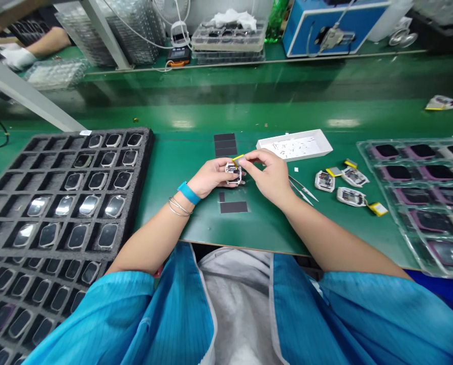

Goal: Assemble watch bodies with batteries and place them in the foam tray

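My left hand grips a small white smartwatch housing with open electronics inside, holding it over the green mat. My right hand pinches a flat yellow piece between its fingertips, just above the housing's top edge. Steel tweezers lie just right of my right hand. Beyond them sit several similar white housings, including one and another. A small yellow battery-like pack lies near the lower one.
A black foam tray of watch bodies fills the left, and a clear blister tray of dark parts lies right. A white box lid and black strips sit ahead. A co-worker's gloved hand rests across the far bench.
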{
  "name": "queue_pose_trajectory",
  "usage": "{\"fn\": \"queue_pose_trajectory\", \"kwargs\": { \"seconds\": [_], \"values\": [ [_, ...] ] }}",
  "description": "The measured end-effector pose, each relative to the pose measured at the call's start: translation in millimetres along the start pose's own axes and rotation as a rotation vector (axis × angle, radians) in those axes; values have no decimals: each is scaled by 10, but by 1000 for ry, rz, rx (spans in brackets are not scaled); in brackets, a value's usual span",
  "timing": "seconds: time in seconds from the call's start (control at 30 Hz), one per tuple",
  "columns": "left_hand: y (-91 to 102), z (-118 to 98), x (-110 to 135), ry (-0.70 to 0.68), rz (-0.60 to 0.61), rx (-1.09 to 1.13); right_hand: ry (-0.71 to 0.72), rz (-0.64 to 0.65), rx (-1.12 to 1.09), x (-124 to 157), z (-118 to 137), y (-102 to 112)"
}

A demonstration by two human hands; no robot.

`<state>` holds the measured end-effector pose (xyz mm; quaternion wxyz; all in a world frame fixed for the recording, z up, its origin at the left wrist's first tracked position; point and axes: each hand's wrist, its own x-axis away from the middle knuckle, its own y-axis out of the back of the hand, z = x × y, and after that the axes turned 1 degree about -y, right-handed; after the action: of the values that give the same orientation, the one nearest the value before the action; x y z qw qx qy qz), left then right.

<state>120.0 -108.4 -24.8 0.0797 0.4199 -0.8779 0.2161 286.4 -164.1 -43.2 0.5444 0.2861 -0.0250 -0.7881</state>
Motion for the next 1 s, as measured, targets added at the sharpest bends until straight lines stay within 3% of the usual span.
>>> {"fn": "queue_pose_trajectory", "kwargs": {
  "seconds": [0.33,0.6,0.77,0.87,1.0],
  "values": [
    [-56,-35,4,12,-81,-77,158,18,141,60,51,-45],
    [-8,-56,-28,107,-50,264,301,126,348,58,69,-57],
    [53,-5,-59,53,-58,251,314,194,340,47,17,-47],
    [86,25,-66,6,-35,213,253,179,234,12,-64,-17],
    [112,67,-77,-76,28,157,-38,181,-113,-32,-170,8]
  ]
}}
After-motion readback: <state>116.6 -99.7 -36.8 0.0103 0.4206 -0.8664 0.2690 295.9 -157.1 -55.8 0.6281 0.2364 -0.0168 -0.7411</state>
